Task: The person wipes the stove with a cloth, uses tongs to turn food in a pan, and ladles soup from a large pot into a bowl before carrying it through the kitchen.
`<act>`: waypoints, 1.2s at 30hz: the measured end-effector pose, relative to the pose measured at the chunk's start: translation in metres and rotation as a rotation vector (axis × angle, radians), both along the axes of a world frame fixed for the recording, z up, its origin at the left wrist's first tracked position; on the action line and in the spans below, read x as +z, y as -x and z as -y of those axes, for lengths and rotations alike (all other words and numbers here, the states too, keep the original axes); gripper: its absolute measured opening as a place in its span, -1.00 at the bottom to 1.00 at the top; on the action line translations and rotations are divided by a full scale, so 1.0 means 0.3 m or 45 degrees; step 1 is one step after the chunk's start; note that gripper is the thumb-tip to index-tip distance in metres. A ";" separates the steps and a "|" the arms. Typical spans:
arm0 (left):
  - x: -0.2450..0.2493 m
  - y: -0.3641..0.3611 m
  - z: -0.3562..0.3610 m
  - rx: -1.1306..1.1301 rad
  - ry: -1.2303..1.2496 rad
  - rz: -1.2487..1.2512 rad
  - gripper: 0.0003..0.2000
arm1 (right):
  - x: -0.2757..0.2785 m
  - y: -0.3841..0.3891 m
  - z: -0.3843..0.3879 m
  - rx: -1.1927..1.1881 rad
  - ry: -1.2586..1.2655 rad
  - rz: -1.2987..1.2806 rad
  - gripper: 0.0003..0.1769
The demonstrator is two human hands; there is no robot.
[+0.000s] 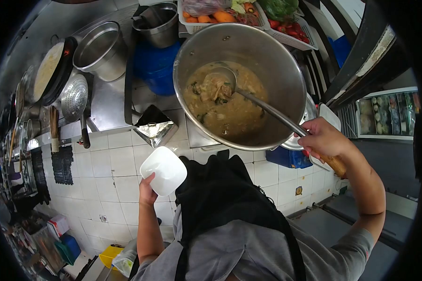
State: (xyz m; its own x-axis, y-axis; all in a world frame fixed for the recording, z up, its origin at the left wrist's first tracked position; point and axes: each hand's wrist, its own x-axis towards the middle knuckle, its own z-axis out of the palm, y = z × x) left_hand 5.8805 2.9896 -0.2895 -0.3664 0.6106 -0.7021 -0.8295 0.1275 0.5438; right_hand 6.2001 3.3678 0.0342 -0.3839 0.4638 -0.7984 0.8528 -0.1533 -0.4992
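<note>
My right hand [324, 137] is wrapped round the wooden-ended handle of a long metal ladle [273, 111]. The ladle's bowl lies in the large steel pot [286, 61], filled with chunks of what looks like meat and some green leaves. Around it is a thick brown stew [239, 124]. A white bowl [166, 168] with rounded corners is in my left hand [147, 189], thumb over its rim and the other fingers hidden beneath. Nothing but a little shine shows inside the bowl, which is held apart from the pot, to its lower left.
White baskets of vegetables [192, 27] stand behind the pot. At left are a blue drum [157, 70], a steel pot [103, 56], a perforated skimmer [74, 98] and a wok [51, 70]. An open-topped metal tin [159, 133] is near the bowl. A glass-topped chiller [389, 112] stands right.
</note>
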 end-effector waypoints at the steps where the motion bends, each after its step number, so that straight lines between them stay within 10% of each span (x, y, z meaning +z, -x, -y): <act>1: 0.001 -0.002 -0.003 -0.007 0.000 0.000 -0.46 | 0.002 0.000 -0.002 -0.002 0.000 0.000 -0.90; 18: 0.048 -0.008 0.034 0.042 0.031 -0.034 -0.48 | 0.108 -0.048 0.075 0.850 -1.155 0.465 -0.67; 31: 0.030 0.017 0.070 0.072 -0.012 -0.016 -0.48 | -0.151 0.100 -0.100 1.010 -1.143 0.151 -0.77; 36: 0.022 0.007 0.111 0.143 0.014 0.027 -0.46 | -0.093 0.229 -0.076 0.080 -0.049 0.124 -0.79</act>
